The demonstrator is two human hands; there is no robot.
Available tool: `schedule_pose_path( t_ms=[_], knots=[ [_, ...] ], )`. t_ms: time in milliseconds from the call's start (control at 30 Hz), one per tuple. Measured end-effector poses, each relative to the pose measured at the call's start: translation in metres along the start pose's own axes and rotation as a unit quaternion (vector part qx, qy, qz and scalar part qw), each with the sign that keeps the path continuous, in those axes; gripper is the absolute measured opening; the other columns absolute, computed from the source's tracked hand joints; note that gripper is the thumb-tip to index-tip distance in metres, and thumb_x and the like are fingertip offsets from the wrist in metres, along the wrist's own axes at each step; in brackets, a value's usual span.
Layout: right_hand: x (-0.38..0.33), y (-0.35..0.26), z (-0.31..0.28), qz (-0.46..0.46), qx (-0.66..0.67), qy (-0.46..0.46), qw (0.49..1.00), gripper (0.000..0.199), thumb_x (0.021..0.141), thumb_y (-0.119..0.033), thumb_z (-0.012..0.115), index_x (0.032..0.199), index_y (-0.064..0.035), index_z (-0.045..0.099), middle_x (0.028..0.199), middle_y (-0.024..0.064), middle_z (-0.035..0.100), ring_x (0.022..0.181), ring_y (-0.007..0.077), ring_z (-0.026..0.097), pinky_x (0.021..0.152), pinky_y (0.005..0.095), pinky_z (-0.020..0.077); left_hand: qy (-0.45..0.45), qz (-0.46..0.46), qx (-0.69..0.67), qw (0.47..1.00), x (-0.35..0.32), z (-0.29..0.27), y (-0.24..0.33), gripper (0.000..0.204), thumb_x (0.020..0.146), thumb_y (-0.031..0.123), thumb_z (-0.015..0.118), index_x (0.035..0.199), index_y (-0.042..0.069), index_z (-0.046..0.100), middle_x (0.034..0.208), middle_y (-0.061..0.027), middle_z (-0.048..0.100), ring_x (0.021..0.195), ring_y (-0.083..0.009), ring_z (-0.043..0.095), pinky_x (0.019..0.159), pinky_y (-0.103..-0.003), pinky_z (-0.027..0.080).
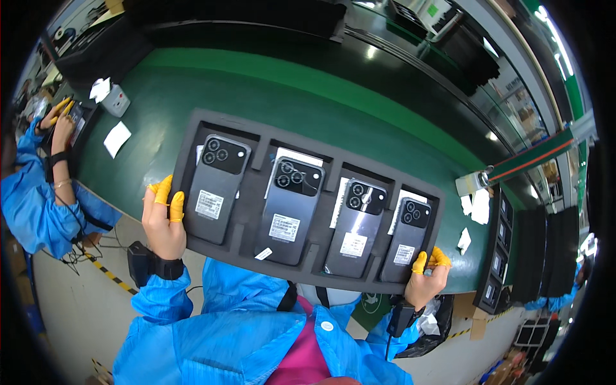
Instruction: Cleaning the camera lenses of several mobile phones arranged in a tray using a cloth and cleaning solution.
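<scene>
Foam tray point(244, 237) of four phones between both hands; left hand point(163, 218) grip clamped on its left edge, right hand point(428, 276) on right.

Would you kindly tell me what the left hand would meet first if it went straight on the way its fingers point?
Probably nothing but bare green belt: the left hand grips the tray edge, fingers pointing up along it; depth is unclear.
</scene>
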State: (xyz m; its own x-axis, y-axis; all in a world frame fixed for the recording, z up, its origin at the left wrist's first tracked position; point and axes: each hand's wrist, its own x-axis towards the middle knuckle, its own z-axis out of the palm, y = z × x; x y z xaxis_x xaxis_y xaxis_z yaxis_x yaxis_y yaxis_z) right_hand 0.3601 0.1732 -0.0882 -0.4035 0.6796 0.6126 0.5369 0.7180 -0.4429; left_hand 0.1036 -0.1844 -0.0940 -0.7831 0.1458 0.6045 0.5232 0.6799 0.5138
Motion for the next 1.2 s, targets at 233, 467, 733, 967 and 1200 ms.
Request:
schedule_pose_path(
  t_ms=[233, 467, 733, 967, 1200],
  knots=[
    [0.001, 0.007, -0.001, -0.023, 0.007, -0.021, 0.999, 0.026, 0.076, -0.001, 0.072, 0.100, 0.0046, 0.063, 0.086, 0.0125, 0.059, 0.068, 0.0225, 0.054, 0.062, 0.0333, 0.0440, -0.022, -0.015, -0.006, 1.000, 0.003, 0.000, 0.001, 0.027, 0.088, 0.004, 0.063, 0.112, -0.007, 0.061, 0.105, -0.0219, 0.060, 0.092, -0.0389, 0.059, 0.080, -0.039, 0.048],
    [0.021, 0.003, -0.004, -0.051, -0.065, -0.132, 0.988, 0.027, 0.080, -0.012, 0.073, 0.098, 0.0037, 0.061, 0.091, 0.0203, 0.060, 0.084, 0.0380, 0.056, 0.075, 0.0441, 0.0452, -0.110, 0.000, 0.053, 0.992, 0.024, 0.004, -0.013, 0.024, 0.090, 0.012, 0.063, 0.104, -0.007, 0.060, 0.108, -0.0251, 0.058, 0.092, -0.0412, 0.057, 0.078, -0.044, 0.047],
    [0.106, -0.052, 0.023, -0.185, -0.025, -0.264, 0.946, 0.023, 0.082, -0.022, 0.068, 0.090, 0.0001, 0.067, 0.091, 0.0215, 0.066, 0.091, 0.0385, 0.061, 0.079, 0.0457, 0.0490, -0.229, 0.202, -0.064, 0.950, 0.099, 0.033, 0.028, 0.014, 0.084, 0.006, 0.063, 0.093, -0.005, 0.063, 0.091, -0.0226, 0.060, 0.084, -0.0414, 0.057, 0.075, -0.043, 0.046],
    [0.076, -0.033, 0.084, -0.221, -0.133, -0.200, 0.945, 0.024, 0.083, -0.027, 0.062, 0.080, -0.0044, 0.069, 0.084, 0.0147, 0.065, 0.089, 0.0311, 0.062, 0.077, 0.0424, 0.0469, -0.216, 0.257, -0.052, 0.941, 0.089, 0.081, 0.015, 0.017, 0.083, 0.013, 0.066, 0.092, -0.001, 0.066, 0.094, -0.0192, 0.063, 0.089, -0.0401, 0.060, 0.081, -0.047, 0.047],
    [0.080, -0.059, 0.061, -0.119, -0.033, -0.225, 0.966, 0.056, 0.074, -0.034, 0.073, 0.105, 0.0087, 0.054, 0.109, 0.0303, 0.050, 0.097, 0.0459, 0.053, 0.083, 0.0501, 0.0477, -0.160, 0.230, -0.003, 0.960, 0.102, 0.081, 0.015, 0.026, 0.074, 0.019, 0.076, 0.086, 0.000, 0.063, 0.106, -0.0212, 0.055, 0.103, -0.0422, 0.050, 0.087, -0.048, 0.041]
  ],
)
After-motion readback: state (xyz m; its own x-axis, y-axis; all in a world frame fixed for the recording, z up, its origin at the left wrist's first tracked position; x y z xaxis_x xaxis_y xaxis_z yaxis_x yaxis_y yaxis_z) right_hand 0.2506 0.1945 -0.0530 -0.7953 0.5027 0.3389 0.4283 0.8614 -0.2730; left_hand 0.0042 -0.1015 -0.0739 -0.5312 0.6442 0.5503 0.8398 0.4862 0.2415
